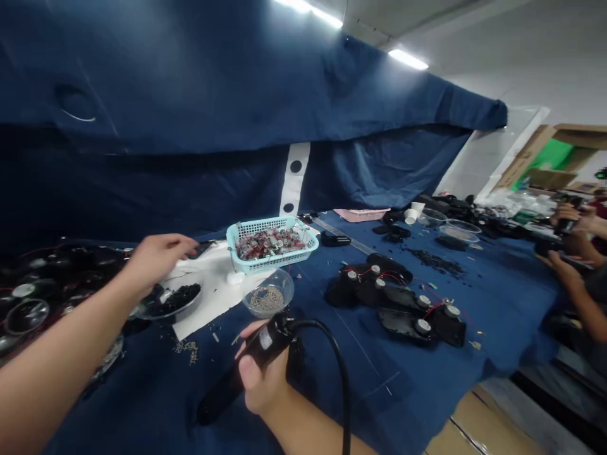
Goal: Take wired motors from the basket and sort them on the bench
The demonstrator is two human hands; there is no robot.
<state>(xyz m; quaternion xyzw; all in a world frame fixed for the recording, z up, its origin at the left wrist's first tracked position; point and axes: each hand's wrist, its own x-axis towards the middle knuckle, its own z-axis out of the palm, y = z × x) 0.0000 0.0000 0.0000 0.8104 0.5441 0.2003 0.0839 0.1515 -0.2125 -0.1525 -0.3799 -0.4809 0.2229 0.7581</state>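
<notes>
My right hand is wrapped round a black corded electric screwdriver; its cable loops down to the right. The tool's lower-left end is dark and hard to make out. My left hand reaches over a clear bowl of small black parts, fingers together at a dark, slim piece whose kind I cannot tell. Beside that piece lies a white sheet. A clear bowl of small screws stands just beyond the screwdriver. Behind it sits a light-blue basket of small wired metal parts.
Black shells with wired motors lie on the blue cloth to the right. Dark housings crowd the left. Loose screws lie near the sheet. A pink basket stands at the back. A co-worker's hands are at far right.
</notes>
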